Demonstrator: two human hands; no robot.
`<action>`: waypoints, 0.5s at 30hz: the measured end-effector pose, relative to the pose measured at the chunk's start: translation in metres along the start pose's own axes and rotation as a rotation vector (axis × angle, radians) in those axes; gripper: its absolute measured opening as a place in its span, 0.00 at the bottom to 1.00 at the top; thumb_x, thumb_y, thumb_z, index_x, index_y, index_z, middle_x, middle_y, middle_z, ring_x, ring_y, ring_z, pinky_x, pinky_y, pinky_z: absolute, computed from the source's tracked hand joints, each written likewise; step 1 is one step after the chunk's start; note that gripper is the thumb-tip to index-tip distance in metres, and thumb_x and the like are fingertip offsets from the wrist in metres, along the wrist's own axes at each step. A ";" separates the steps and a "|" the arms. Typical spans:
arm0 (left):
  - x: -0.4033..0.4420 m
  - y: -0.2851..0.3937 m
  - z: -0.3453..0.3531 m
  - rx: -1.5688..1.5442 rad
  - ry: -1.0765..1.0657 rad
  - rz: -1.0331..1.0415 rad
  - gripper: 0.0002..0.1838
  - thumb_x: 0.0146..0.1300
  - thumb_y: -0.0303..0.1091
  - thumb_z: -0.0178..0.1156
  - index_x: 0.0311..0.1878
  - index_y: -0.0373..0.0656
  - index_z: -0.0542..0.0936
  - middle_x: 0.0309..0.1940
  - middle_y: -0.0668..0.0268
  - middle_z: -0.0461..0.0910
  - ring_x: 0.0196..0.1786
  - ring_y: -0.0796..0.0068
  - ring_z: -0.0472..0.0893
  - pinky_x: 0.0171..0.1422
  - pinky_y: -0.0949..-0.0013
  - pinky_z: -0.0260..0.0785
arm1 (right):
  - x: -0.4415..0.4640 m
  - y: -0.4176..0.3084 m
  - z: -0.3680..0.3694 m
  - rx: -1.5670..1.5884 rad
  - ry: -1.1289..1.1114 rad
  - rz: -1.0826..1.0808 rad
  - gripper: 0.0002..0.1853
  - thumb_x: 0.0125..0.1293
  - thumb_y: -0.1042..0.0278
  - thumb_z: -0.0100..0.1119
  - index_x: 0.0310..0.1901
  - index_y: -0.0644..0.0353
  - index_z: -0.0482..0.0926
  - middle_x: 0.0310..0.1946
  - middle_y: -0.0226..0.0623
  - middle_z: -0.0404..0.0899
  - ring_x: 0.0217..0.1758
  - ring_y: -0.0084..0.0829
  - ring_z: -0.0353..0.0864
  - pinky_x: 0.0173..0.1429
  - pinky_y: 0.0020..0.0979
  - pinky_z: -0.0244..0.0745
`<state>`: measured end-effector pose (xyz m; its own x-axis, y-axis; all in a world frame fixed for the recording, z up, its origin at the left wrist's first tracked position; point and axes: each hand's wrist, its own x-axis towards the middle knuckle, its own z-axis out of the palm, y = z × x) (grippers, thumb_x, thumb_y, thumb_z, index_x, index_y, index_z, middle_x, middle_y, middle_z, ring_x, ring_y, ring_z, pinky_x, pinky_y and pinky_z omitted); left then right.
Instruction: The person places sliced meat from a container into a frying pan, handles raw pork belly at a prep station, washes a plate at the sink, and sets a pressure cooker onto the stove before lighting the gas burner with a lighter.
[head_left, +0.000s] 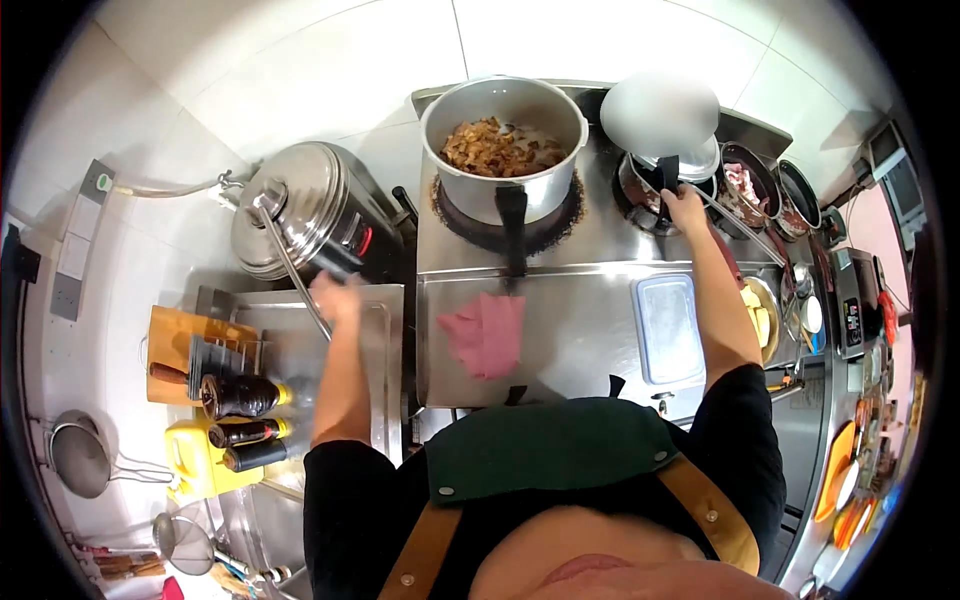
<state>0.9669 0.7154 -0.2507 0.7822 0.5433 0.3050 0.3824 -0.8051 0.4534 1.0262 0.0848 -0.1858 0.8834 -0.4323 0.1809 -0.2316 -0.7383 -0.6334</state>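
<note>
One black handle (pixel 668 168) is pointing toward the person at the stove's right side, long axis running front to back, the right hand (pixel 686 207) grasping it, while one large pot (pixel 462 189), one pink cloth (pixel 490 335) and one blurred left hand (pixel 337 298), its grip impossible to tell, are lying leftward.

No word, brand or number can be read. Marks too small to make out sit on the steel-lidded cooker (pixel 340 215) at far left (its front carries a red patch), on the control panel (pixel 853 307) of the appliance at right, on the dark bottles (pixel 240 397) at near left, and on the wall strip (pixel 80 240) with its green spot.
</note>
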 end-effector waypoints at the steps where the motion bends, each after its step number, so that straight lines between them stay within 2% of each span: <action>1: 0.005 -0.033 -0.003 0.053 0.178 -0.089 0.34 0.39 0.40 0.70 0.52 0.44 0.69 0.46 0.57 0.72 0.53 0.57 0.68 0.57 0.58 0.60 | -0.006 -0.012 0.000 0.085 0.094 -0.093 0.18 0.54 0.61 0.58 0.39 0.69 0.73 0.28 0.35 0.76 0.30 0.27 0.75 0.37 0.26 0.70; 2: 0.010 -0.057 -0.006 0.092 0.139 -0.251 0.35 0.40 0.40 0.69 0.53 0.41 0.67 0.47 0.56 0.71 0.54 0.56 0.68 0.59 0.58 0.59 | -0.017 -0.033 -0.004 0.169 0.190 -0.185 0.18 0.54 0.64 0.58 0.42 0.69 0.73 0.30 0.34 0.76 0.32 0.25 0.74 0.39 0.25 0.70; 3: 0.018 -0.087 0.005 0.117 0.185 -0.268 0.30 0.44 0.38 0.67 0.50 0.39 0.68 0.38 0.60 0.75 0.44 0.62 0.75 0.50 0.62 0.68 | -0.040 -0.076 -0.009 0.410 0.148 -0.249 0.16 0.56 0.68 0.57 0.45 0.67 0.71 0.32 0.32 0.75 0.33 0.22 0.73 0.39 0.24 0.69; 5: 0.036 -0.144 0.034 -0.383 -0.275 -0.541 0.24 0.48 0.37 0.65 0.47 0.39 0.69 0.30 0.64 0.75 0.33 0.69 0.76 0.37 0.68 0.70 | -0.093 -0.163 -0.013 0.634 -0.027 -0.288 0.13 0.57 0.72 0.55 0.45 0.61 0.71 0.31 0.30 0.74 0.32 0.18 0.71 0.36 0.21 0.69; 6: 0.042 -0.160 0.042 -0.629 -0.513 -0.671 0.21 0.50 0.36 0.64 0.45 0.39 0.70 0.26 0.66 0.75 0.28 0.73 0.76 0.31 0.71 0.70 | -0.125 -0.203 -0.013 0.654 -0.137 -0.454 0.13 0.57 0.74 0.54 0.44 0.60 0.71 0.31 0.30 0.74 0.31 0.17 0.71 0.35 0.20 0.69; 7: 0.043 -0.162 0.042 -0.686 -0.448 -0.623 0.18 0.51 0.35 0.63 0.43 0.40 0.70 0.23 0.68 0.73 0.24 0.76 0.74 0.27 0.73 0.68 | -0.155 -0.230 -0.003 0.694 -0.278 -0.564 0.13 0.56 0.75 0.55 0.44 0.60 0.71 0.30 0.30 0.74 0.30 0.19 0.72 0.35 0.21 0.70; 8: 0.040 -0.156 0.041 -0.747 -0.383 -0.576 0.15 0.52 0.35 0.62 0.40 0.41 0.70 0.20 0.70 0.71 0.20 0.78 0.71 0.23 0.75 0.65 | -0.189 -0.275 -0.008 0.606 -0.547 -0.627 0.12 0.55 0.75 0.55 0.43 0.60 0.71 0.30 0.32 0.73 0.31 0.22 0.74 0.34 0.22 0.71; 9: 0.036 -0.143 0.034 -0.808 -0.317 -0.530 0.12 0.54 0.34 0.61 0.37 0.41 0.70 0.17 0.72 0.70 0.16 0.81 0.69 0.19 0.77 0.62 | -0.207 -0.293 0.015 0.588 -0.611 -0.919 0.12 0.55 0.72 0.55 0.43 0.60 0.72 0.32 0.36 0.73 0.33 0.27 0.76 0.35 0.27 0.72; 10: 0.034 -0.123 0.021 -0.954 -0.347 -0.544 0.11 0.54 0.33 0.61 0.35 0.42 0.69 0.17 0.72 0.69 0.16 0.81 0.68 0.19 0.77 0.61 | -0.227 -0.316 0.023 0.520 -0.788 -0.971 0.13 0.55 0.68 0.57 0.42 0.58 0.72 0.35 0.39 0.73 0.36 0.34 0.76 0.39 0.32 0.72; 11: 0.031 -0.095 0.001 -1.102 -0.375 -0.561 0.10 0.54 0.33 0.60 0.34 0.43 0.69 0.17 0.72 0.68 0.16 0.81 0.67 0.19 0.76 0.60 | -0.241 -0.319 0.064 0.594 -0.774 -1.105 0.14 0.54 0.65 0.58 0.41 0.57 0.72 0.35 0.39 0.73 0.38 0.40 0.75 0.41 0.35 0.71; 12: 0.029 -0.070 -0.018 -1.248 -0.401 -0.580 0.09 0.55 0.32 0.60 0.32 0.44 0.68 0.17 0.73 0.67 0.16 0.81 0.65 0.20 0.76 0.60 | -0.256 -0.330 0.086 0.522 -0.868 -1.007 0.14 0.53 0.64 0.58 0.41 0.57 0.72 0.36 0.40 0.73 0.39 0.43 0.74 0.41 0.36 0.71; 13: 0.029 -0.048 -0.032 -1.399 -0.492 -0.518 0.10 0.55 0.31 0.60 0.30 0.45 0.66 0.16 0.73 0.64 0.18 0.81 0.65 0.22 0.77 0.61 | -0.267 -0.333 0.117 0.471 -0.822 -1.010 0.13 0.55 0.69 0.56 0.42 0.61 0.71 0.35 0.38 0.73 0.40 0.36 0.73 0.43 0.32 0.70; 15: 0.028 -0.008 -0.060 -1.527 -0.731 -0.294 0.06 0.56 0.29 0.56 0.32 0.44 0.67 0.20 0.69 0.69 0.22 0.80 0.68 0.25 0.77 0.61 | -0.276 -0.346 0.176 0.417 -1.115 -0.740 0.12 0.55 0.69 0.55 0.41 0.62 0.70 0.30 0.37 0.73 0.34 0.32 0.74 0.36 0.30 0.71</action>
<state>0.9563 0.7518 -0.1954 0.9874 0.0574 -0.1472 0.1037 0.4679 0.8777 0.9342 0.5503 -0.1492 0.6459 0.7634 0.0062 0.3868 -0.3202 -0.8648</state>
